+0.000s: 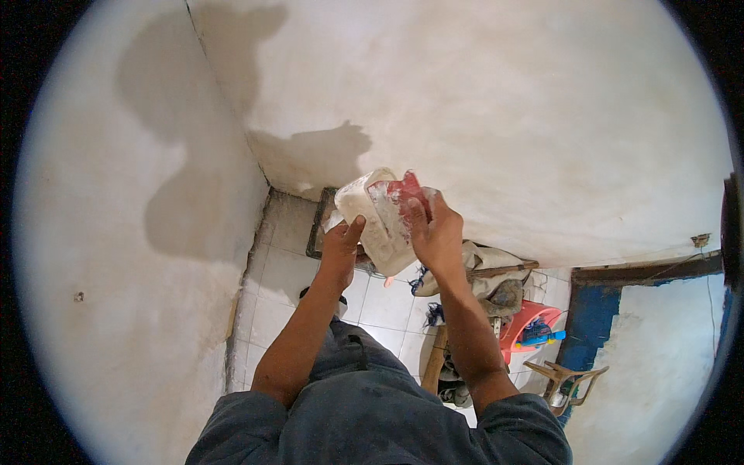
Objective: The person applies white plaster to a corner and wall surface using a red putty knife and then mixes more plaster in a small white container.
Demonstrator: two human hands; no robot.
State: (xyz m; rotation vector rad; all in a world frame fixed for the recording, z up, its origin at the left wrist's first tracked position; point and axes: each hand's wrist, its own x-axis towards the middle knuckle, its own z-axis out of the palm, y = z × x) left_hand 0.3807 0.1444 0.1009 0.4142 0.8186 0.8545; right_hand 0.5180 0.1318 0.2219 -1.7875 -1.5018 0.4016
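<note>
Off-white walls with blotchy, uneven colour meet in a corner at the left of the head view, over a floor of white tiles with dark joints; a dark, ragged line marks the left wall's foot. A shadow of the person falls across the corner. Open room lies above the hands as far as the front wall, and to the left between the left forearm and the side wall. On the right, floor room is narrower: a pale cloth heap, a pinkish-red plastic item and a blue-painted wall section stand in line. Low beneath the hands, a dark-rimmed tray is partly hidden. At mid-view, in front of the torso, a cream rectangular container with rounded corners is held tilted, its surface smeared with white material. A red scraper, likewise smeared white, overlaps its upper right part; exact contact cannot be confirmed. The left hand grips the container's near left side, thumb on top, other fingers largely hidden. The right hand is closed on the scraper, thumb pressed along its near face.
</note>
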